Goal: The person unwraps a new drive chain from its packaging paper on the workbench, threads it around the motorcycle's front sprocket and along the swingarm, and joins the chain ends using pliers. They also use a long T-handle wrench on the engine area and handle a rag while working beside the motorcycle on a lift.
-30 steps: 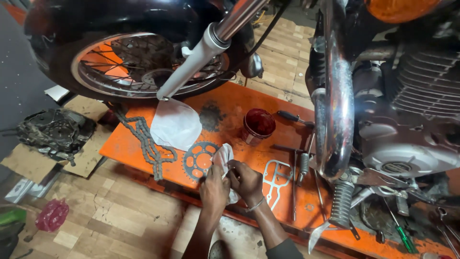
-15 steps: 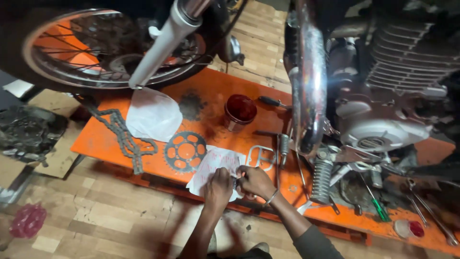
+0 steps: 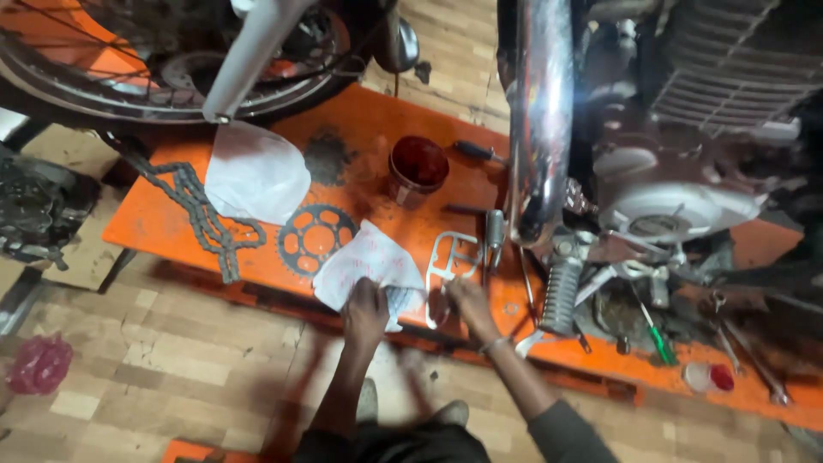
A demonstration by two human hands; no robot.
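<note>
My left hand (image 3: 367, 313) rests on the lower edge of a white printed paper sheet (image 3: 369, 257) lying on the orange platform (image 3: 163, 225), fingers curled on it. My right hand (image 3: 467, 304) is just to the right, fingertips at the lower end of a silver metal bracket (image 3: 452, 255). The blur hides whether it holds anything. A black sprocket (image 3: 317, 238) lies left of the paper. A greasy chain (image 3: 201, 214) lies further left.
A motorcycle stands on the platform: spoked wheel (image 3: 129, 60), chrome exhaust (image 3: 540, 111), engine (image 3: 677, 197), footpeg (image 3: 561, 291). Also there: a white plastic bag (image 3: 255, 171), a red cup (image 3: 417, 167), a green screwdriver (image 3: 656, 336) and loose tools. A pink bag (image 3: 39, 364) lies on the wooden floor.
The two hands, earlier together on a small thing wrapped in the paper, have parted. The paper now lies flat on the platform. The camera has moved closer and to the right.
</note>
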